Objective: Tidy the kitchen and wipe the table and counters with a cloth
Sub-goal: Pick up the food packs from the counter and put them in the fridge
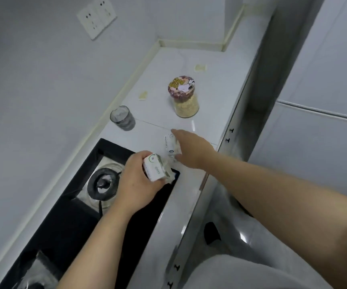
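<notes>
A white packet [155,171] is being gripped in the left hand [138,181]. A second packet [171,145], half hidden on the surface [212,86], is being covered by the flat, outstretched right hand [192,151]. Beyond it, pale grains [187,108] are being kept in a lidded jar [185,97].

left hand [139,180] grips packet [154,171] | right hand [191,151] over second packet [171,144]

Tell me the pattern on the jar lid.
The jar lid carries a purple and yellow cartoon print with a white dog; head view.
</notes>
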Available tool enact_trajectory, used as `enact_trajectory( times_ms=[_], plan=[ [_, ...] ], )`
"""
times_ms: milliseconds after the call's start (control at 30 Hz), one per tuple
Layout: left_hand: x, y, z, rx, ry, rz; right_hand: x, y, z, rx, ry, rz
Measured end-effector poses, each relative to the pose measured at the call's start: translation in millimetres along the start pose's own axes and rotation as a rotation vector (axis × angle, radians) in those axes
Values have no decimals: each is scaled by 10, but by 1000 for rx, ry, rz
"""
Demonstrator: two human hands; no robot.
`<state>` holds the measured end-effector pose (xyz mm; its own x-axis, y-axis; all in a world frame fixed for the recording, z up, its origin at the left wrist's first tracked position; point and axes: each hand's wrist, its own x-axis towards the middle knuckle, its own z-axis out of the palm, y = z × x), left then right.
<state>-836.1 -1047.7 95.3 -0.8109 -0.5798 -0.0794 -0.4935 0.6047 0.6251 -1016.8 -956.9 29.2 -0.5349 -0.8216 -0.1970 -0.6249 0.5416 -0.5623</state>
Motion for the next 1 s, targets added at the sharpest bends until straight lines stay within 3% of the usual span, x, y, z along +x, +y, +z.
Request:
enact_trajectory(
  times_ms=[233,467,700,1000],
  plan=[
    [525,-329,16,-81,-19,-106,594,37,130,-95,-128,59],
    [771,-439,-45,-34,-83,-77,654,127,216,-8,-147,73],
    [1021,-360,-167,-44,-61,-99,563,46,-150,23,-80,-25],
    [1266,-83,-351,-37,-100,58,124,-44,-1048,101,59,-102]
  ],
)
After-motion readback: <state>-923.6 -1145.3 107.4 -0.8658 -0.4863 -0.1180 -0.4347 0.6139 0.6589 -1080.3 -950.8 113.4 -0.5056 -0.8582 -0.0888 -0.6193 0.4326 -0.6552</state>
